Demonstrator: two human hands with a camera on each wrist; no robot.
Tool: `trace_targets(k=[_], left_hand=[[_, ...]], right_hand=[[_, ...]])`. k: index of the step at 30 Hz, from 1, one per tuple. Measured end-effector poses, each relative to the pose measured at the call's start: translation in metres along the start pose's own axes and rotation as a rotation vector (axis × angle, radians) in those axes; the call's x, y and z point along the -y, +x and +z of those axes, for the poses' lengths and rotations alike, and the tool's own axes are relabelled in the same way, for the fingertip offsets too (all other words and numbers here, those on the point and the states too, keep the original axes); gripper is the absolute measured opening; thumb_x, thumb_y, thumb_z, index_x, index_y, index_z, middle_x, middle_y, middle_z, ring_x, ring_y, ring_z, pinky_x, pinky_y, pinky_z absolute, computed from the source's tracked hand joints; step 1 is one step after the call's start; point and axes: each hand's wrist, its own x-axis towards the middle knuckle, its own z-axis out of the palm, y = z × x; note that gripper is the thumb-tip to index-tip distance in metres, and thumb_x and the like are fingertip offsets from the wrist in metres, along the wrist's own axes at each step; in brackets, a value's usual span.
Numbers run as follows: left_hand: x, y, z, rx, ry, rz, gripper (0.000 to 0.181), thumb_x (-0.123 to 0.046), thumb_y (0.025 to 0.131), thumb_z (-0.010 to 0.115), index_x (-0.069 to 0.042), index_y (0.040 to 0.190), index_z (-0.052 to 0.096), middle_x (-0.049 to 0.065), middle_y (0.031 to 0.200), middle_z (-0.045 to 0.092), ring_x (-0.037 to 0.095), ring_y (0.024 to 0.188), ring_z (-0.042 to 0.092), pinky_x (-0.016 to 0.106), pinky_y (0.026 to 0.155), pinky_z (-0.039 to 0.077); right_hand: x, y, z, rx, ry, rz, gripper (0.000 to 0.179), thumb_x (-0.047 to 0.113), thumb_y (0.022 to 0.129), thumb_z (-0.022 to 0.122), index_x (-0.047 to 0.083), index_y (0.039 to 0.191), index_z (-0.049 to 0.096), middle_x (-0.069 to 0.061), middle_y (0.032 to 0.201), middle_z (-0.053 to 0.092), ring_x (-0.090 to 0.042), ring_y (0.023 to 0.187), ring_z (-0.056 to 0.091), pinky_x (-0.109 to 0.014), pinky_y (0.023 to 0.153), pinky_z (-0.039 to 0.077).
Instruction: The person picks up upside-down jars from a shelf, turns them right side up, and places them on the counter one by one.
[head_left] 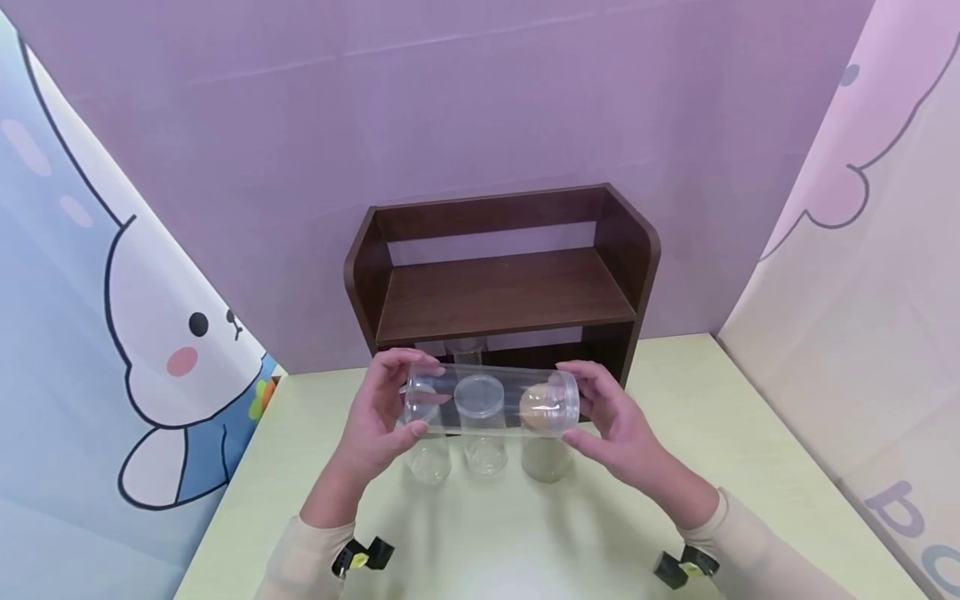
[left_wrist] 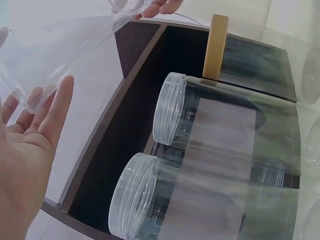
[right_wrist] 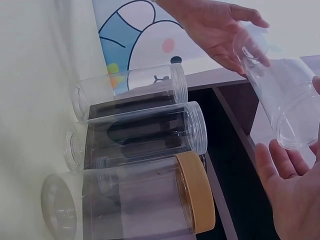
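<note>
1. Clear cylindrical jar (head_left: 491, 402): I observe it held sideways between both hands, higher than three upright jars (head_left: 486, 457).
2. Left hand (head_left: 378, 417): partly curled, gripping the jar's left end.
3. Right hand (head_left: 618, 425): thumb and fingers curved, gripping its right end.

Cream sleeves (head_left: 303, 560) bear black wrist devices (head_left: 381, 553), seemingly yellow-marked.

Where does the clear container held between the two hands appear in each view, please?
Head: the held container lies sideways, just below centre.
Left wrist: the held container is at the upper left.
Right wrist: the held container is at the upper right.
Shared landmark: the tan lid, visible in all three views.
</note>
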Motion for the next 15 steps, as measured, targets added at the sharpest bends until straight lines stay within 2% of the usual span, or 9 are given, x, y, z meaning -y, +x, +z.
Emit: trace_targets(k=[4,9,12,15], left_hand=[[-0.003,-0.002,-0.003,0.005,0.067,-0.051,0.070,-0.014,0.096,0.085,0.013,0.145,0.043,0.023,0.142,0.058,0.032,0.132,0.063,0.046,0.098,0.065],[-0.009,-0.005,-0.003,0.043,0.204,-0.145,0.072,0.006,0.083,0.087,0.001,0.148,0.056,0.019,0.142,0.059,0.038,0.130,0.060,0.044,0.097,0.065],[-0.010,-0.009,-0.002,0.081,0.295,-0.196,0.078,0.008,0.080,0.090,-0.007,0.149,0.059,0.014,0.142,0.060,0.038,0.127,0.061,0.042,0.096,0.065],[-0.009,-0.013,0.000,0.099,0.368,-0.236,0.079,0.002,0.080,0.094,-0.012,0.150,0.060,0.008,0.143,0.062,0.034,0.124,0.062,0.038,0.097,0.063]], right_hand=[[0.001,0.002,-0.003,-0.005,-0.006,-0.014,0.077,-0.025,0.086,0.071,-0.012,0.156,0.042,-0.017,0.147,0.060,-0.021,0.132,0.062,-0.032,0.114,0.054],[0.004,0.006,-0.009,-0.016,-0.024,-0.024,0.074,-0.026,0.087,0.068,-0.013,0.155,0.043,-0.020,0.145,0.056,-0.021,0.127,0.060,-0.029,0.109,0.055],[0.005,0.009,-0.012,-0.015,-0.037,-0.061,0.074,-0.027,0.085,0.066,-0.013,0.155,0.045,-0.018,0.140,0.055,-0.022,0.123,0.059,-0.027,0.106,0.055],[0.008,0.013,-0.014,-0.012,-0.037,-0.100,0.074,-0.025,0.084,0.065,-0.013,0.155,0.047,-0.016,0.137,0.053,-0.022,0.121,0.056,-0.027,0.107,0.054]])
